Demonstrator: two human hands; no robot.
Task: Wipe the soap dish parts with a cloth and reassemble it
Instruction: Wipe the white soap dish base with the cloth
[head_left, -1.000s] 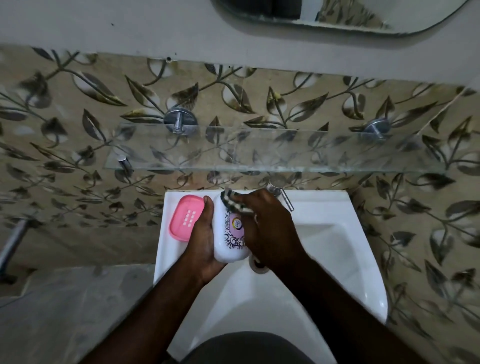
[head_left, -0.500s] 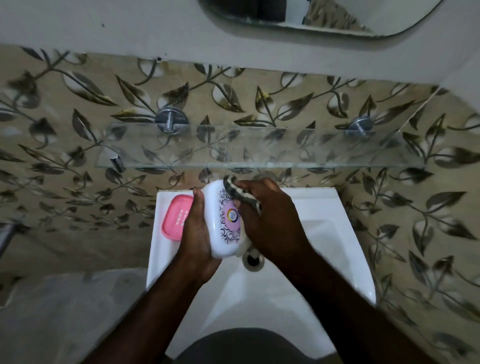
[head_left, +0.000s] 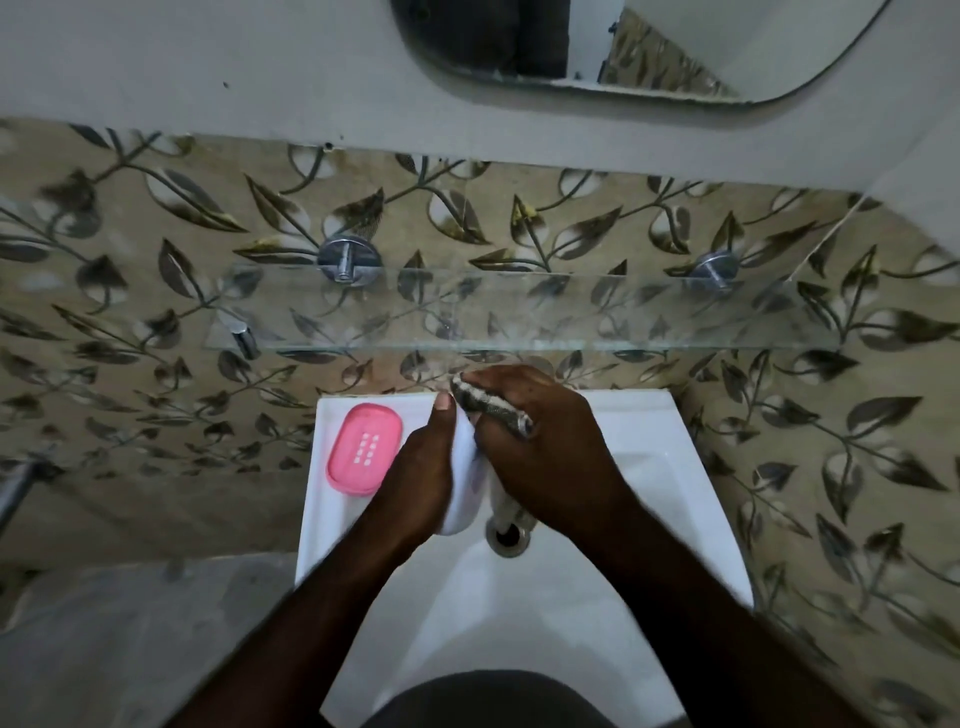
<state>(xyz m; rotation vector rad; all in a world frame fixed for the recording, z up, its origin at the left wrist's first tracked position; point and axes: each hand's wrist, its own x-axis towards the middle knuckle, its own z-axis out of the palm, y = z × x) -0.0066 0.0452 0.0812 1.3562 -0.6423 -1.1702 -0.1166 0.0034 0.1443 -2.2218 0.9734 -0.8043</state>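
My left hand (head_left: 418, 475) grips the white soap dish cover (head_left: 462, 499) on edge over the sink, thumb up along its side. My right hand (head_left: 540, 452) holds a striped grey cloth (head_left: 491, 408) and presses it against the cover's right face, hiding the printed pattern. The pink perforated soap dish tray (head_left: 364, 448) lies flat on the sink's left rim, just left of my left hand.
The white sink (head_left: 654, 452) has its drain (head_left: 508, 535) right below my hands. A glass shelf (head_left: 519, 312) on two metal brackets runs along the leaf-patterned tile wall above. A mirror (head_left: 649, 41) hangs higher up.
The white cover has turned edge-on, so its printed face is now hidden under my right hand. The cloth has slid over that face. The pink tray has not moved.
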